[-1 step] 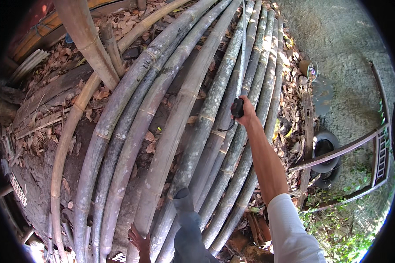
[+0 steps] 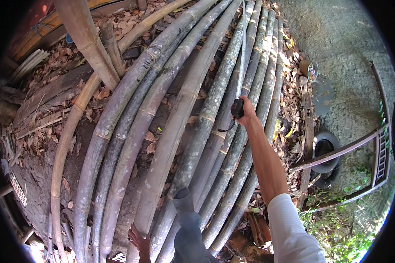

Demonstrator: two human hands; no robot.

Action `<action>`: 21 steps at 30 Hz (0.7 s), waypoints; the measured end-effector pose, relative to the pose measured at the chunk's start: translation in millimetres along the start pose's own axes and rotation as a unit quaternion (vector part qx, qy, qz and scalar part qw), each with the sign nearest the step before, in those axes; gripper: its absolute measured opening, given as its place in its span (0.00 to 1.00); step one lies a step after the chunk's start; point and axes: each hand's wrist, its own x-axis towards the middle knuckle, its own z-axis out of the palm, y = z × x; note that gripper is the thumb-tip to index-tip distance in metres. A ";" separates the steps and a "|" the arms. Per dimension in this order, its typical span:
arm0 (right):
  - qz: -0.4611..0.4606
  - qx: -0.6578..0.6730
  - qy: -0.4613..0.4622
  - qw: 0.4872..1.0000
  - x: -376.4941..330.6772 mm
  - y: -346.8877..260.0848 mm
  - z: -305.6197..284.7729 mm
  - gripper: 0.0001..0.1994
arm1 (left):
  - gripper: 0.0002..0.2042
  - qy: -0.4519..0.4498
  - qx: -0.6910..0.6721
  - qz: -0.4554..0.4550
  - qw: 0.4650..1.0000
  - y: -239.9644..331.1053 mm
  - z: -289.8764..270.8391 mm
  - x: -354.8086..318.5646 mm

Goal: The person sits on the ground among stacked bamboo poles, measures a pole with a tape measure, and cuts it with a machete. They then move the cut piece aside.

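Bamboo poles [image 2: 188, 93] are ranged side by side, perhaps easily rolled by uneven pressure; one is touched by the left hand [image 2: 141, 243], fingers spread; over them, by the right hand [image 2: 249, 113], a black tape measure [image 2: 237, 108] is gripped, its blade [image 2: 242, 52] likely buckled if twisted.

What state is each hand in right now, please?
Left hand: open, against a bamboo pole.
Right hand: closed, holding a tape measure.

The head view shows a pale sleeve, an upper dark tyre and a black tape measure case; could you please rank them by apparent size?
1. Pale sleeve, probably enlarged by nearness to the camera.
2. Upper dark tyre.
3. Black tape measure case, in the right hand.
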 end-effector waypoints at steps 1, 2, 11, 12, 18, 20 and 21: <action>0.010 0.008 -0.003 1.000 1.8 -0.4 -0.1 0.14 | 0.57 0.001 0.004 0.005 1.000 0.8 -0.9 -0.2; 0.007 0.004 -0.004 1.000 3.3 -1.1 -0.6 0.14 | 0.57 0.002 0.007 0.010 1.000 1.4 -1.7 -0.4; 0.019 -0.019 -0.021 0.999 6.9 -14.7 6.8 0.13 | 0.58 -0.012 0.022 -0.014 1.000 2.2 -1.8 1.0; 0.022 -0.012 -0.024 0.999 8.0 -14.7 6.9 0.13 | 0.58 -0.012 0.023 -0.011 1.000 2.2 -2.3 1.1; 0.022 -0.002 -0.041 0.999 3.7 -7.7 15.5 0.14 | 0.59 -0.014 0.025 -0.015 0.999 4.1 -3.2 1.3; 0.014 -0.001 -0.053 0.999 -1.7 -2.4 21.3 0.14 | 0.58 -0.020 0.019 -0.020 0.999 6.8 -6.2 -0.5; 0.012 0.001 -0.062 0.998 -4.3 -0.6 25.0 0.14 | 0.58 -0.023 0.015 -0.023 0.999 7.6 -7.6 -1.9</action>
